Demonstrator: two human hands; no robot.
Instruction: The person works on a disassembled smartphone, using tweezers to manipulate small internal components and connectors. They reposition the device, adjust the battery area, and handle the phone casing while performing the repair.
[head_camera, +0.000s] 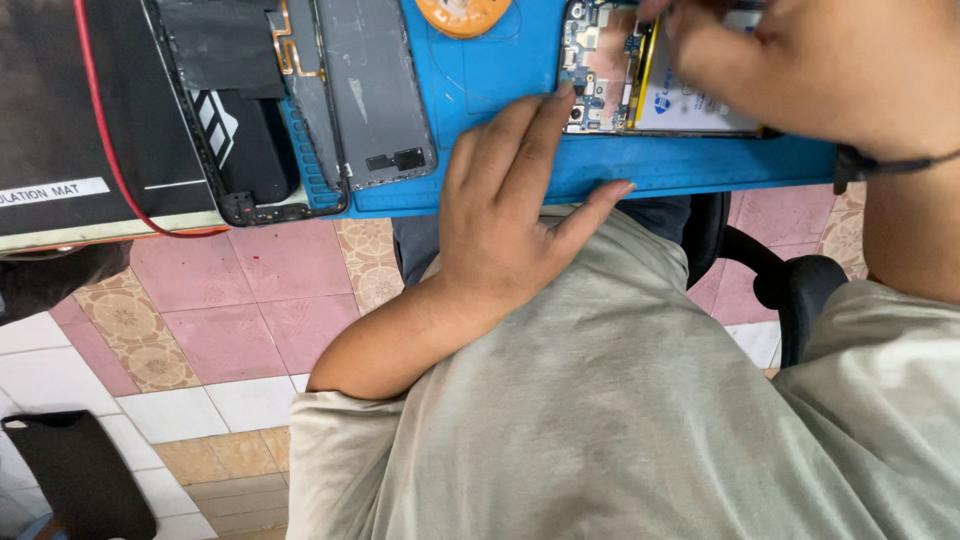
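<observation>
At twelve o'clock in the head view, your blue rubber work mat (500, 70) carries an opened smartphone with its back removed (640, 70), its circuit board and white battery exposed. Your left hand (505, 210) lies palm-down on the mat's near edge, fingers spread apart and holding nothing; its longest fingertip touches the phone's lower left corner, beside the small camera module, while the thumb points toward three o'clock along the mat's rim. Your right hand (800, 65) sits at one to two o'clock, over the phone's battery side. Its fingers are bunched together against the phone's upper part, but they blur and I cannot tell whether they pinch anything. A dark band circles that wrist.

Toward ten o'clock from the left hand, a grey phone back cover with a black rim (375, 95) lies flat on the mat, just beside a black phone frame with a copper-coloured flex strip (245, 110). An orange round disc (463, 14) peeks in at twelve o'clock, cut off by the picture's top. At nine to ten o'clock rests a black insulating mat with a red line (80, 110). Below, at six o'clock, your grey-green shirt fills the view, with pink and white floor tiles (230, 320) at eight o'clock and a black chair arm (790, 280) at four o'clock.
</observation>
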